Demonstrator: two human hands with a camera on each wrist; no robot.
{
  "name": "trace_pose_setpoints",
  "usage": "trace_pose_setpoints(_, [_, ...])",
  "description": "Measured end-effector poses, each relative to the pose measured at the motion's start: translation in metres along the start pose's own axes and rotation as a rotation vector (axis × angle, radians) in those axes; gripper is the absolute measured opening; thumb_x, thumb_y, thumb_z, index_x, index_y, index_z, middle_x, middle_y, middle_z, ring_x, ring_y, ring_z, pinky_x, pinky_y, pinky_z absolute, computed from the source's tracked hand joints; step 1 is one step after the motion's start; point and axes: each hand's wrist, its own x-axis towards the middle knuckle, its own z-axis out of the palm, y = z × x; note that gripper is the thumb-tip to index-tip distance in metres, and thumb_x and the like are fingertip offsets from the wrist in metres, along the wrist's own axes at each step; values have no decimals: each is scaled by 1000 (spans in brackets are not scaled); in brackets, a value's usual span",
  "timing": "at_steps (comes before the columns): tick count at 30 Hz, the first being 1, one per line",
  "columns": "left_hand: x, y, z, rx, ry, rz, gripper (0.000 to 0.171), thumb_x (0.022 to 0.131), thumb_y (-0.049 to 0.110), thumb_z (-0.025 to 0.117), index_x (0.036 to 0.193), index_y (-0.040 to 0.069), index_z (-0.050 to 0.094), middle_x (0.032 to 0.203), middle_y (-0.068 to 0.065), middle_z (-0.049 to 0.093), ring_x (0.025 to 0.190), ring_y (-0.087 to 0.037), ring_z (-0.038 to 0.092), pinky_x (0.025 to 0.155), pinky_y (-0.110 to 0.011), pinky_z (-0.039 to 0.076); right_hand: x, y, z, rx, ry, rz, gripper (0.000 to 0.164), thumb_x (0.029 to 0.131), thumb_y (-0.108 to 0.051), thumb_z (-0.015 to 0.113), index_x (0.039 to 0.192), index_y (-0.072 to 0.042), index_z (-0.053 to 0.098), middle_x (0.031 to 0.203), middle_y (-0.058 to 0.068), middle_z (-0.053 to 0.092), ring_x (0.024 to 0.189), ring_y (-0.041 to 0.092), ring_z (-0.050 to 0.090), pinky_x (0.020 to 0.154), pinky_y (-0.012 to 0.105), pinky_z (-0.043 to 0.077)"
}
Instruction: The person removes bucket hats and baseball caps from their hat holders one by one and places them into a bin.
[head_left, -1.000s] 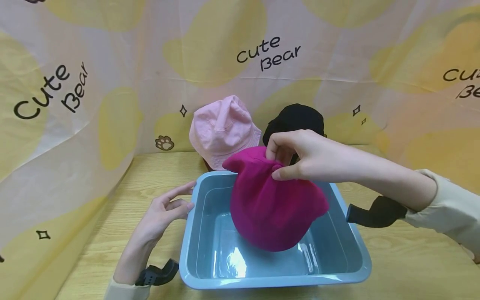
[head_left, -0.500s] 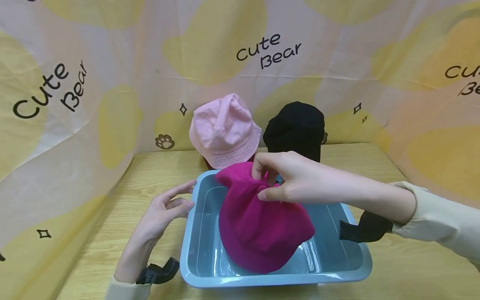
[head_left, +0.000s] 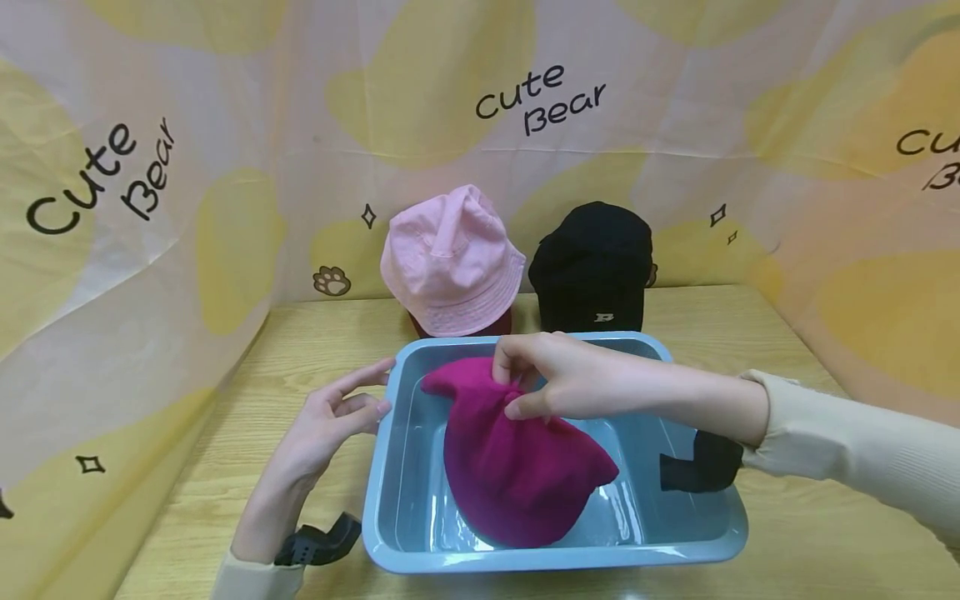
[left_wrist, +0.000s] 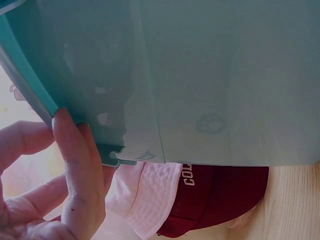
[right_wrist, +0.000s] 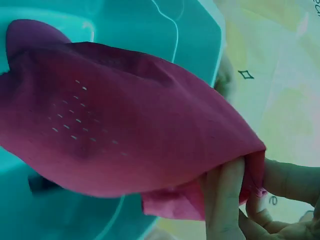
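My right hand [head_left: 555, 379] pinches a magenta hat [head_left: 517, 475] by its gathered cloth, over the inside of a light blue plastic basin [head_left: 555, 560]. The hat's lower part hangs down inside the basin; whether it touches the floor I cannot tell. Small perforations mark the hat [right_wrist: 125, 120] in the right wrist view, and a brim-like flap shows at its far left. My left hand [head_left: 330, 425] rests its fingertips against the basin's left rim. Seen from the left wrist, those fingers [left_wrist: 72, 165] touch the rim from outside.
Behind the basin, a pink bucket hat [head_left: 453, 258] sits over a dark red cap [left_wrist: 220, 200] with white lettering. To its right stands a black cap [head_left: 592, 267] with a small light emblem. A printed cloth [head_left: 420, 83] hangs behind the wooden table [head_left: 300, 342].
My right hand has lowered the magenta hat into the basin and moved slightly left. The black cap behind has come more into view. My left hand stays at the rim.
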Motion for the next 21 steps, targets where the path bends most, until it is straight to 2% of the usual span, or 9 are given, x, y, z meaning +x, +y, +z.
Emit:
trace_pose_setpoints(6, [1, -1, 0, -8, -2, 8, 53, 93, 10, 61, 143, 5, 43, 119, 1, 59, 79, -8, 69, 76, -32, 57, 7, 11, 6, 146, -37, 31, 19, 85, -4, 67, 94, -4, 50, 82, 7, 60, 70, 16, 60, 68, 31, 53])
trace_pose_setpoints(9, [2, -2, 1, -18, -9, 8, 53, 93, 10, 61, 143, 5, 43, 119, 0, 59, 80, -8, 69, 76, -32, 57, 7, 22, 7, 199, -43, 83, 20, 85, -4, 67, 94, -3, 49, 87, 9, 58, 71, 17, 61, 69, 32, 56])
trace_pose_setpoints(12, [2, -1, 1, -16, -11, -1, 53, 93, 10, 61, 143, 5, 43, 120, 0, 59, 80, -8, 69, 76, -31, 57, 5, 34, 8, 204, -23, 139, 24, 83, -5, 69, 95, -3, 48, 93, 11, 58, 73, 18, 65, 71, 32, 58])
trace_pose_setpoints(16, [1, 0, 1, -8, -5, -14, 54, 93, 11, 61, 144, 5, 43, 120, 1, 58, 80, -8, 69, 77, -31, 57, 0, 46, 5, 72, 51, 172, 26, 82, -9, 72, 95, -5, 49, 96, 10, 59, 68, 15, 65, 69, 30, 56])
trace_pose_setpoints(21, [0, 0, 0, -4, 0, -14, 54, 94, 11, 61, 144, 5, 42, 121, 0, 57, 82, -8, 69, 76, -32, 57, -7, 55, 0, -237, 137, 162, 25, 82, -12, 73, 89, -9, 50, 85, 5, 56, 65, 10, 56, 63, 26, 47])
